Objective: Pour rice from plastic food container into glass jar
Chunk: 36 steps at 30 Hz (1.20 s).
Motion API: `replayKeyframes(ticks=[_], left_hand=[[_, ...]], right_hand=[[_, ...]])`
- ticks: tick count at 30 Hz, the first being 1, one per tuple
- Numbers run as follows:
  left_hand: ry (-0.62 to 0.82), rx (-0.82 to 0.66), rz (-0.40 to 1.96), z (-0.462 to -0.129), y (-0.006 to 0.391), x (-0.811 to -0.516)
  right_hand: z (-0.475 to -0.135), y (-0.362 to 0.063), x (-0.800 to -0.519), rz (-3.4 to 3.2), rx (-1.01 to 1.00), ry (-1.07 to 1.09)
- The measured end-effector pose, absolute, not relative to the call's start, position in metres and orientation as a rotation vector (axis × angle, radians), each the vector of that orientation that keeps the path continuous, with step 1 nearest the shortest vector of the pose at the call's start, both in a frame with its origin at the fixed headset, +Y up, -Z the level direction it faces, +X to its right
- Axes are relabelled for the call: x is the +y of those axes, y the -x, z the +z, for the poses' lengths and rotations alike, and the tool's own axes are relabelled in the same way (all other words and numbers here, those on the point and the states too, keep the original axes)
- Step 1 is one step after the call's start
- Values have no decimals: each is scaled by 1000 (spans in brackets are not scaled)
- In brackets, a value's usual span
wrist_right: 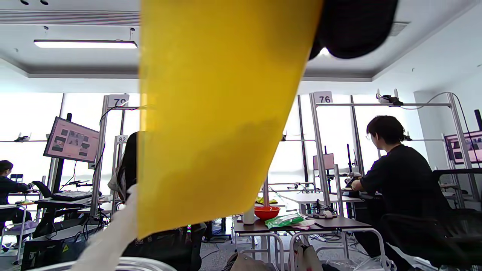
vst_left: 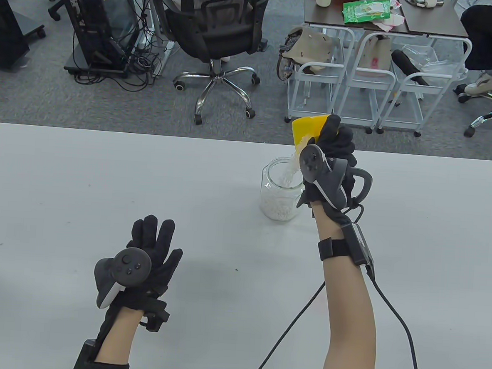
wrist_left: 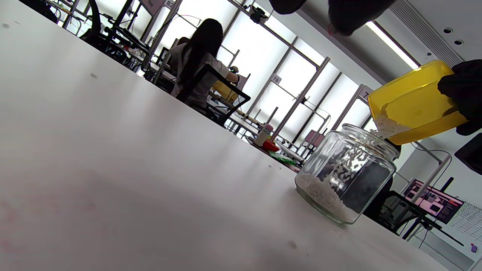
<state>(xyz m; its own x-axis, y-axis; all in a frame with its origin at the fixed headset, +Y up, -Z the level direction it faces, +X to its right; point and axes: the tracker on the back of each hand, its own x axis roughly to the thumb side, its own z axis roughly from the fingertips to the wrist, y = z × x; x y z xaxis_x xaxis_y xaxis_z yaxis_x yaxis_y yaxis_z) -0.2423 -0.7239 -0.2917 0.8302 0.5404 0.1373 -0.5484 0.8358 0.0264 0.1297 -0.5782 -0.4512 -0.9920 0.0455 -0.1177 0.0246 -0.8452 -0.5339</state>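
A clear glass jar [vst_left: 282, 189] stands upright on the white table [vst_left: 105, 176], partly filled with white rice; it also shows in the left wrist view [wrist_left: 346, 173]. My right hand [vst_left: 335, 156] grips a yellow plastic food container [vst_left: 310, 128] tilted over the jar's mouth, and a stream of rice [vst_left: 290, 168] falls from it into the jar. The container fills the right wrist view [wrist_right: 218, 113] and shows tilted in the left wrist view [wrist_left: 414, 101]. My left hand [vst_left: 150, 249] rests flat on the table at the near left, fingers spread, holding nothing.
Beyond the table's far edge stand office chairs [vst_left: 216, 28], white metal carts [vst_left: 318, 93] and a desk with a green packet [vst_left: 367, 10]. A black cable [vst_left: 392, 310] runs from my right wrist across the table's near right.
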Motion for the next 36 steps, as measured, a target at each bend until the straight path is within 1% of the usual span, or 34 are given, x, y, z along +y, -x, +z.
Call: replayKeyframes(ticks=[3,13,22,26,34,36], left_hand=[[-74,-117,571,-291,243,-724],[-76,-115,572,-291,242,-724],[-77,-117,565,-291,242,-723],[-78,-116,563,-291,242,-723],[-80,-120,562,-290,241,-723],[-80,-120,561,-290,241,-723]], right_hand=[[-449,-125,-579,3095,-938,150],[-444,-117,-583,3201,-1052,40],[-432,-92,-589,3348,-1278,-249],[-428,-85,-592,3371,-1323,-323],[-425,-87,-594,3395,-1315,-321],[-424,-92,-591,3374,-1275,-245]])
